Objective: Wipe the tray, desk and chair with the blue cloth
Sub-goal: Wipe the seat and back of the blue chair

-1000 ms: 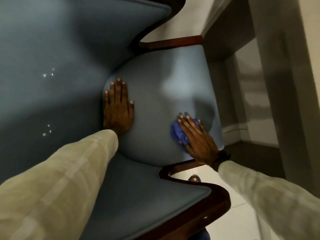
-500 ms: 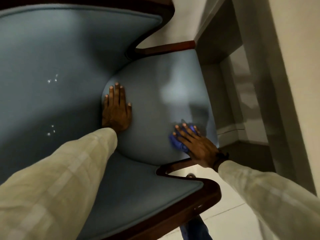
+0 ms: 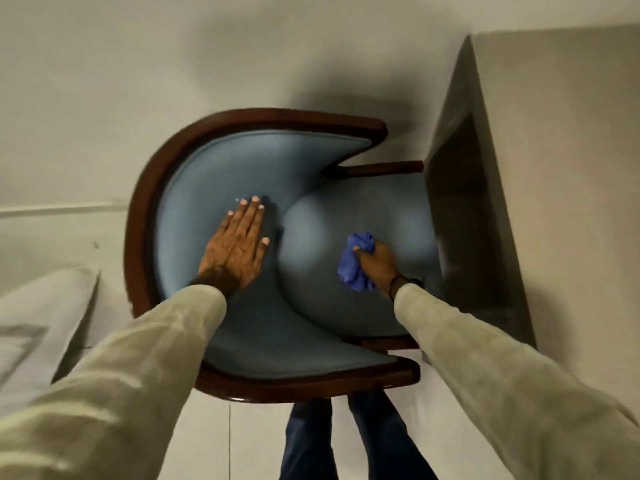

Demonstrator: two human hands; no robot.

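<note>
Cloth (image 3: 355, 263), blue and bunched into a wad, lay on the chair's seat cushion (image 3: 318, 244), toward its right half, with the right hand (image 3: 377, 263) on top of it; the grip there was closed round the wad, fingers curled into the folds and pressing it down on the fabric. The left hand (image 3: 237, 249) lay flat on the padded inner backrest (image 3: 214, 168), fingers spread and together holding nothing, seemingly to steady the chair (image 3: 166, 150). A dark wooden rim ran round the backrest and out along both arms. Just to the right of the seat stood a dark piece of furniture (image 3: 460, 216), perhaps the table, though its top was not in view; no tray showed. Pale floor (image 3: 69, 98) surrounded everything, and the person's legs showed below the near arm. The step in hand looked like the chair wipe, with the seat being done. Next would likely call for sweeping the wad over the rest of the cushion, then up the backrest, which would mean moving the bracing hand aside.
</note>
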